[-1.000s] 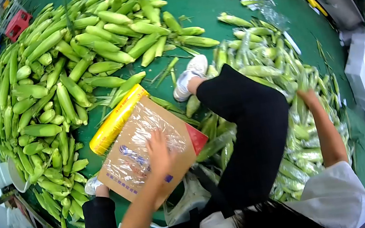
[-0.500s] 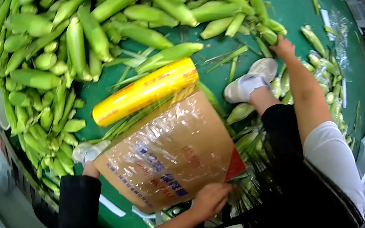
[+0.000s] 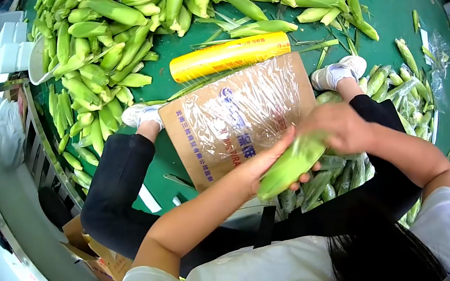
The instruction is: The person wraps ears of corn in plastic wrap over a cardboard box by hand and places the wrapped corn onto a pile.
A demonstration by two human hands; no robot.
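An ear of corn (image 3: 291, 168) in its green husk lies tilted above my lap. Wrapped round its lower part, my left hand (image 3: 267, 164) grips it from beneath, with fingertips showing on the near side. At the ear's upper end is my right hand (image 3: 338, 127), closed on it and smeared by motion. Just beyond both hands, a cardboard box (image 3: 199, 127) covered in clear plastic film stands between my legs. Behind it rests a yellow roll of wrap (image 3: 229, 56).
A large heap of unwrapped corn (image 3: 117, 16) spreads along the far side and left. Film-wrapped ears (image 3: 406, 94) lie beyond my right leg, and more wrapped corn (image 3: 332, 182) is below my hands. A metal-framed rail (image 3: 49, 145) runs along the left.
My right hand has come back from the far heap to my lap, and an ear of corn is now between both hands. My left hand has moved up from the box's near edge.
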